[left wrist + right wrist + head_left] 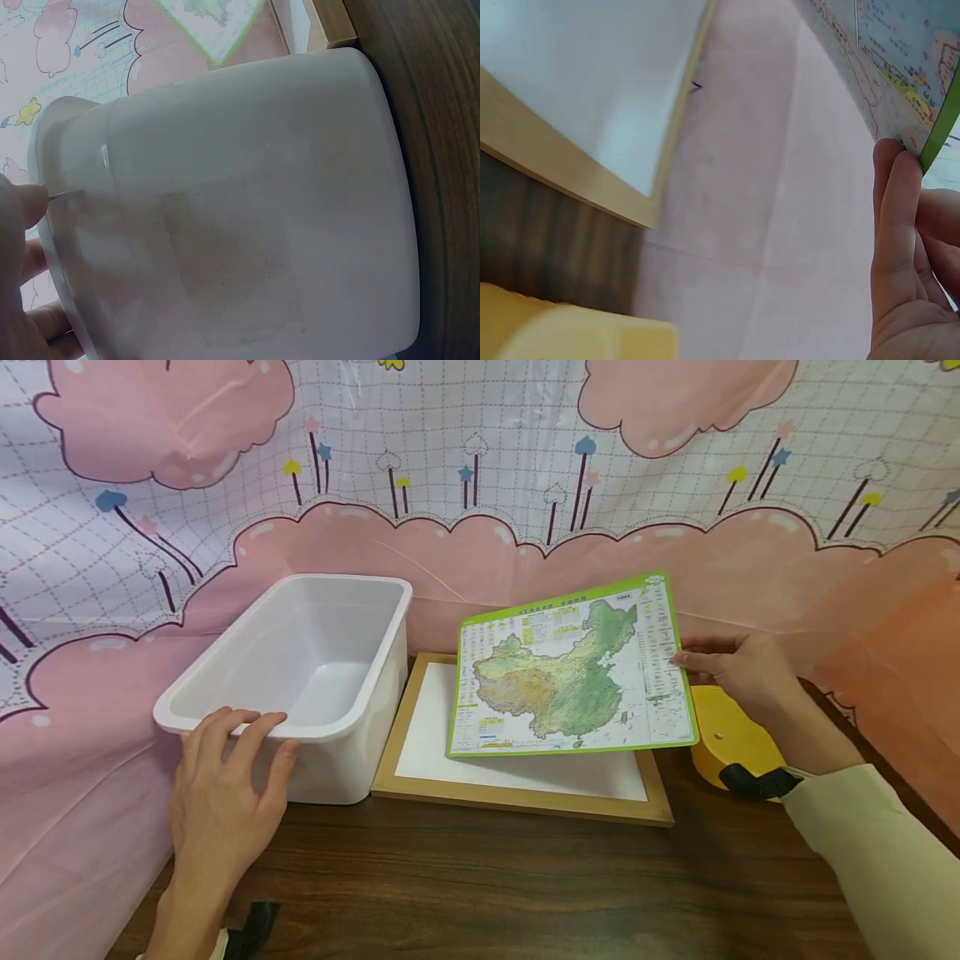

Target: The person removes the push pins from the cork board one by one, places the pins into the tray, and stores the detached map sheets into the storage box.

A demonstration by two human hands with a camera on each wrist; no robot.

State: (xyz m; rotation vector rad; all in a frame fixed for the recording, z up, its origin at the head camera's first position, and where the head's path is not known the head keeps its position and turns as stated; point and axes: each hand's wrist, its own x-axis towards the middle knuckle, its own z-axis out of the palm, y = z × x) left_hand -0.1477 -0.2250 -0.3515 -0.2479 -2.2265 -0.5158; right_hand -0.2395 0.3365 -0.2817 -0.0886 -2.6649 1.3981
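Note:
My right hand (750,685) pinches the right edge of a map sheet (558,668) with a green border, the thumb on its front face. Tilted, the sheet overlaps a wood-framed whiteboard (521,806) in the head view. In the right wrist view, the fingers (897,225) press behind the sheet (900,75), whose back is printed too. My left hand (225,785) holds the near rim of a white plastic tub (382,693), its fingers over the rim and its thumb outside. The tub's outer wall (240,210) fills most of the left wrist view.
A yellow round object (731,735) stands at the right, partly behind the right wrist. The dark wooden table (487,885) lies in front, and a pink patterned cloth (525,485) hangs behind. The whiteboard leans back beside the tub's right side.

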